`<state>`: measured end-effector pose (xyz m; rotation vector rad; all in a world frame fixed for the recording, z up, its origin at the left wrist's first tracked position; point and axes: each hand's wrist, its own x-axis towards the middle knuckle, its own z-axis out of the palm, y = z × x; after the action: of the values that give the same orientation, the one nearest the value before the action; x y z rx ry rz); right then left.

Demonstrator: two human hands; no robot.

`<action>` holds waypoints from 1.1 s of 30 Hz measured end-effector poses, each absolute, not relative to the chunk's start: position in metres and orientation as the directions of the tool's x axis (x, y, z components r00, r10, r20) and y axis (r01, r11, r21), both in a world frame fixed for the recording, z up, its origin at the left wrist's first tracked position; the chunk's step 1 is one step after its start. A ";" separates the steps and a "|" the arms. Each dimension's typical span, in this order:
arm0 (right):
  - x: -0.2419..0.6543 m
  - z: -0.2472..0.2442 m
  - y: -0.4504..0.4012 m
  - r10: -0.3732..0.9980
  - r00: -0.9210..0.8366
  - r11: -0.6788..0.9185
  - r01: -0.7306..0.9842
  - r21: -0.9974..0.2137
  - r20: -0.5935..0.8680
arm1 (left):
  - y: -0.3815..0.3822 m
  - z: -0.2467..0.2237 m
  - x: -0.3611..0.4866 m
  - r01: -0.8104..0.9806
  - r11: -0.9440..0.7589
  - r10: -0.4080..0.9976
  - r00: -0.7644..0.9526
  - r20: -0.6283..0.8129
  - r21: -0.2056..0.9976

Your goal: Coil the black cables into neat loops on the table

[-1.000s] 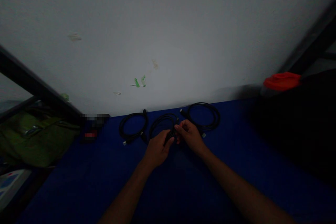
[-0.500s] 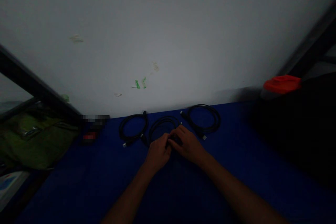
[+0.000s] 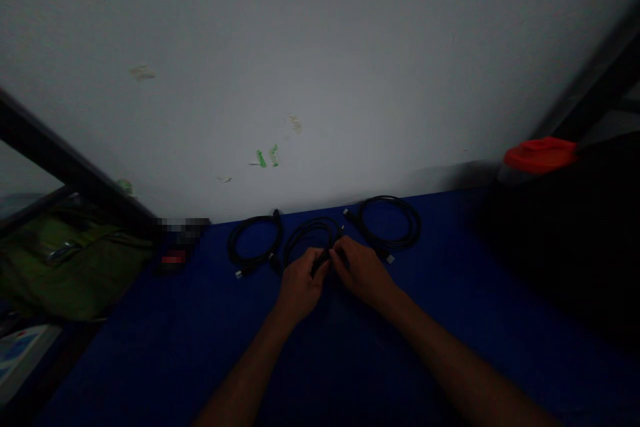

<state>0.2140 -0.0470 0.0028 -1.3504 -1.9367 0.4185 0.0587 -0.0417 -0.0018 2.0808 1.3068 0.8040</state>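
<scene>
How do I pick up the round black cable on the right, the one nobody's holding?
Pinch the black cable coil on its far right side, coming from above and the right. It lies flat on the blue table, so your fingers can close over the loops there. That side has no plug and is farthest from the right hand.

Matt black plastic cables [image 3: 411, 227] end in shiny metal connectors [image 3: 239, 273].
</scene>
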 end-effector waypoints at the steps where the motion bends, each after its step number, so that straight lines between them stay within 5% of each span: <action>1: 0.214 0.003 -0.046 0.924 -0.160 0.369 0.610 -0.702 0.346 | -0.042 -0.001 0.059 0.589 -0.382 0.915 0.349 0.203 0.712; 5: 0.214 0.001 -0.042 0.988 -0.141 0.067 0.054 -0.996 0.059 | -0.046 0.004 0.061 0.637 -0.363 0.928 0.316 0.199 0.680; 7: 0.213 0.001 -0.040 0.981 -0.182 -0.097 -0.175 -0.980 -0.064 | -0.047 0.007 0.062 0.673 -0.353 0.933 0.305 0.190 0.650; 10: 0.213 0.000 -0.040 0.971 -0.195 -0.187 -0.267 -0.946 -0.137 | -0.045 0.008 0.061 0.708 -0.313 0.945 0.297 0.134 0.634; 16: 0.219 -0.001 -0.038 0.950 -0.284 -0.171 -0.136 -0.976 -0.127 | -0.039 0.004 0.058 0.644 -0.248 0.951 0.305 0.054 0.724; 22: 0.230 0.003 -0.038 0.939 -0.344 0.092 0.232 -0.968 0.007 | -0.036 0.002 0.056 0.589 -0.163 0.958 0.286 -0.015 0.792; 28: 0.229 0.003 -0.039 0.933 -0.358 0.141 0.281 -0.949 0.033 | -0.030 -0.003 0.052 0.395 -0.017 0.914 0.378 -0.146 0.919; 33: 0.226 0.005 -0.041 0.915 -0.289 0.401 0.576 -0.712 0.280 | -0.031 0.004 0.050 0.247 0.091 0.870 0.451 -0.198 0.965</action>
<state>0.2265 -0.0407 0.0051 -1.2695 -1.9861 0.6443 0.0497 -0.0311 0.0043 1.4444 1.0523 0.6218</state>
